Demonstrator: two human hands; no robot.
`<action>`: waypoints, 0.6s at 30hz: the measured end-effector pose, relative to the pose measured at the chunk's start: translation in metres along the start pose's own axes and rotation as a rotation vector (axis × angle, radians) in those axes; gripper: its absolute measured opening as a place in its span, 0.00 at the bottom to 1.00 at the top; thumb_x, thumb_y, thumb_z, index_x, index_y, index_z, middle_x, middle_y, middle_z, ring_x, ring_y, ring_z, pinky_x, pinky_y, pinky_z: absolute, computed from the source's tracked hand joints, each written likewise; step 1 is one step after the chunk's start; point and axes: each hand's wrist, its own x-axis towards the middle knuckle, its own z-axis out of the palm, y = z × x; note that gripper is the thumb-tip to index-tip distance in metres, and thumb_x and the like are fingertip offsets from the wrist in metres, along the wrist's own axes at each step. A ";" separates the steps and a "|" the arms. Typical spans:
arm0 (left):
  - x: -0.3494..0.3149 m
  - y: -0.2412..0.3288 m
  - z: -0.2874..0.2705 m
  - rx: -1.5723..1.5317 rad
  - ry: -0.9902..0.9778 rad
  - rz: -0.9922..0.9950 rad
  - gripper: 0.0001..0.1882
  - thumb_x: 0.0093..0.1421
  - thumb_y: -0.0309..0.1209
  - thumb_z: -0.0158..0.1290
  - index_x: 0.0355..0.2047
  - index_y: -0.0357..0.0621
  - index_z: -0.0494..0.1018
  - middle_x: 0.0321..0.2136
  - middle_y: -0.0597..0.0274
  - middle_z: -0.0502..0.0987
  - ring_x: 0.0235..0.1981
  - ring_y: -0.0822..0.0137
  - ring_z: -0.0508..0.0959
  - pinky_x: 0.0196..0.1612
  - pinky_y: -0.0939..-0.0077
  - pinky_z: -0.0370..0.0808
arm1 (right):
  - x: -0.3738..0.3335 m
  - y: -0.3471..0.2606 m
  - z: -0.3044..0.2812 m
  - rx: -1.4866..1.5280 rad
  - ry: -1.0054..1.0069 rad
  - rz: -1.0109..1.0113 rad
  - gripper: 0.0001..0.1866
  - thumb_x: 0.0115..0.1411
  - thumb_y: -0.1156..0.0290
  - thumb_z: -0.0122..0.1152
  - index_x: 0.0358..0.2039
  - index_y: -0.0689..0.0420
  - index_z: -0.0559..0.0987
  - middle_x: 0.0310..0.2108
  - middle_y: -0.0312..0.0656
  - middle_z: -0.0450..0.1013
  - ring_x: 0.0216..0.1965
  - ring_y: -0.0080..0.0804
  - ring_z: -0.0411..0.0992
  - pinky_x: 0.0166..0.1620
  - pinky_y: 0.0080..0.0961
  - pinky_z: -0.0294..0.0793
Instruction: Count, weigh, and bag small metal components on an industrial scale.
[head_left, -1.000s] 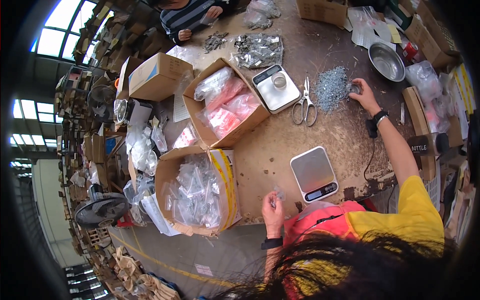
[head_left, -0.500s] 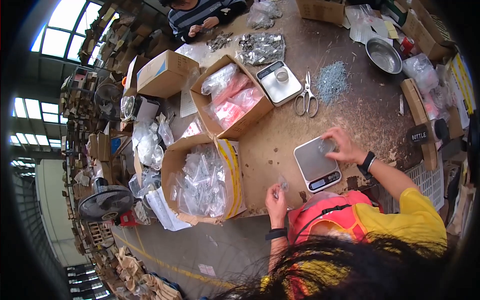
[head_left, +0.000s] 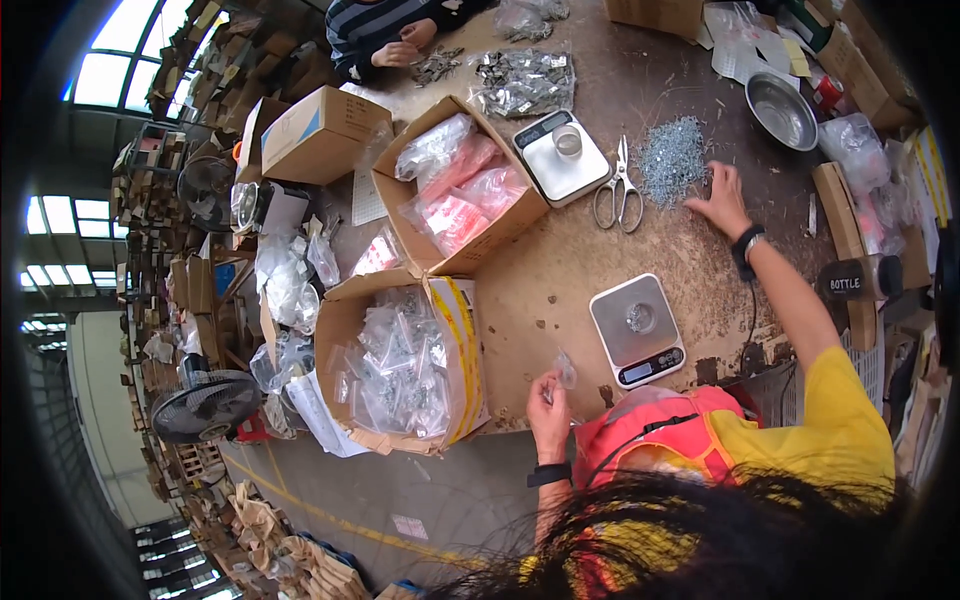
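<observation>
My left hand (head_left: 548, 412) is closed on a small clear plastic bag (head_left: 566, 371) at the table's near edge. My right hand (head_left: 722, 205) reaches out to the right side of a pile of small silvery metal pieces (head_left: 671, 160). Its thumb and fingers are apart, and I see nothing between them. On the near digital scale (head_left: 612, 318) stands a small clear cup (head_left: 640, 318) with some small pieces in it. Scissors (head_left: 619, 190) lie just left of the pile. Beyond them a second scale (head_left: 548, 175) carries another clear cup (head_left: 568, 141).
An open carton (head_left: 470, 290) of filled clear bags stands at left, and behind it a carton (head_left: 505, 235) of red and clear bags. A metal bowl (head_left: 781, 112) sits far right, near a dark bottle (head_left: 850, 279). A co-worker's hands (head_left: 405, 45) work across the table.
My right hand has let go of the cup on the near scale and moved away to the pile of metal pieces. My left hand stays nearly in place with the bag.
</observation>
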 end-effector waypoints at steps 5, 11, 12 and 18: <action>0.007 0.000 0.001 0.058 0.016 0.003 0.06 0.69 0.27 0.52 0.39 0.37 0.74 0.44 0.60 0.80 0.44 0.70 0.76 0.52 0.74 0.71 | 0.052 0.037 0.018 0.076 -0.071 -0.134 0.26 0.48 0.64 0.76 0.45 0.56 0.74 0.42 0.52 0.71 0.46 0.55 0.71 0.50 0.40 0.73; 0.010 -0.004 0.003 -0.029 -0.001 -0.021 0.04 0.68 0.25 0.51 0.37 0.38 0.72 0.47 0.60 0.79 0.43 0.73 0.75 0.49 0.77 0.71 | 0.065 0.057 0.020 0.319 -0.237 0.142 0.10 0.62 0.70 0.63 0.42 0.59 0.78 0.36 0.45 0.78 0.38 0.34 0.78 0.41 0.29 0.77; 0.011 -0.001 0.005 -0.033 -0.015 0.019 0.03 0.68 0.25 0.51 0.37 0.38 0.72 0.48 0.60 0.79 0.42 0.74 0.75 0.46 0.79 0.71 | 0.064 0.070 0.018 0.489 -0.339 0.338 0.09 0.65 0.70 0.62 0.43 0.59 0.79 0.36 0.41 0.79 0.38 0.28 0.79 0.40 0.25 0.78; 0.007 -0.010 -0.001 0.030 -0.010 0.031 0.03 0.66 0.25 0.51 0.37 0.37 0.72 0.46 0.57 0.80 0.39 0.73 0.76 0.43 0.78 0.73 | 0.024 0.055 0.002 1.607 -0.419 0.652 0.11 0.70 0.73 0.54 0.50 0.64 0.74 0.41 0.44 0.77 0.42 0.29 0.77 0.46 0.23 0.80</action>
